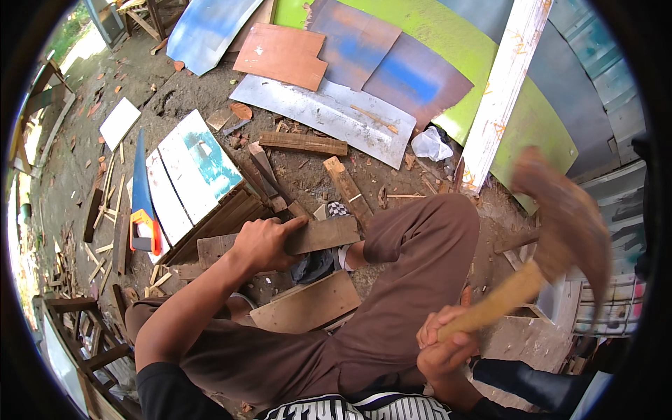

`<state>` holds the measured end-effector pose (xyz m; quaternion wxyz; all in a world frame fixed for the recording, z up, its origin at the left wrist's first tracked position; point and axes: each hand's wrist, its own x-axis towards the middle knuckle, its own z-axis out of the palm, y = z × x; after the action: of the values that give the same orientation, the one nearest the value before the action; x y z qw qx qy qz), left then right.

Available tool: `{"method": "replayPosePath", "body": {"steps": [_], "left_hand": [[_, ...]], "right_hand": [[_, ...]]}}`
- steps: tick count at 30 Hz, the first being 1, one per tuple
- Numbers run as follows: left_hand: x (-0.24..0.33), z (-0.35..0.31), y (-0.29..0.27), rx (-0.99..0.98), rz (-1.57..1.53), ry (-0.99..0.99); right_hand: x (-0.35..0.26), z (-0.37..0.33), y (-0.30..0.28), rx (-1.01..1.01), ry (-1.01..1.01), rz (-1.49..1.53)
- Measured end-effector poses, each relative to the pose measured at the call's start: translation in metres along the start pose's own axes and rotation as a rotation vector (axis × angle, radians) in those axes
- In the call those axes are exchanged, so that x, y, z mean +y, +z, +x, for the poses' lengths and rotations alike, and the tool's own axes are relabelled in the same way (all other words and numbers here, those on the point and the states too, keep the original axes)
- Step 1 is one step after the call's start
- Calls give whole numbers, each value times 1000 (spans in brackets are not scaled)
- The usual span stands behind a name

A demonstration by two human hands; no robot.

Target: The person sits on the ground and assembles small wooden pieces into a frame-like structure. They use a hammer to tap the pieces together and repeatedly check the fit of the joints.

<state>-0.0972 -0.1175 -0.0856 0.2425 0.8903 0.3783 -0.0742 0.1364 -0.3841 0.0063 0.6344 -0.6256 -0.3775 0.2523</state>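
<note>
The right hand (444, 343) is closing its grip around the lower end of a hammer's wooden handle (500, 301), in the lower right of the frame. The handle is running up and to the right, and the dark hammer head (567, 210) is appearing blurred at the right side of the frame, raised well above the ground. The left hand (264, 241) is lying in the middle of the frame with its grip pressing down on a flat wooden plank (318, 234); the fingers are spreading over the top face and the thumb is pointing toward the right along the board.

The plank is lying to the left of the hammer and a little higher in the frame, with the bent knee in brown trousers (420, 245) sitting between the two hands. The long axis of the plank is running nearly left to right, slightly rising to the right. The left hand is touching it, while the right hand is well apart from it.

The right end of the plank is ending just beside the knee and a checkered shoe (338, 208). Another pale board (308, 304) is lying below the plank, near the leg. Around them, the dirt ground (308, 168) is carrying wood scraps, painted sheets and a saw with an orange handle (145, 227) at the left. Open room is staying mostly above the plank.
</note>
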Motion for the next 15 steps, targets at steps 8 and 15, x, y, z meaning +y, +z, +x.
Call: {"method": "replayPosePath", "body": {"steps": [8, 15], "left_hand": [[6, -4, 5, -53, 17, -8], [2, 1, 5, -22, 13, -4]], "right_hand": [[71, -20, 5, -280, 405, -775], [7, -11, -9, -125, 228, -238]]}}
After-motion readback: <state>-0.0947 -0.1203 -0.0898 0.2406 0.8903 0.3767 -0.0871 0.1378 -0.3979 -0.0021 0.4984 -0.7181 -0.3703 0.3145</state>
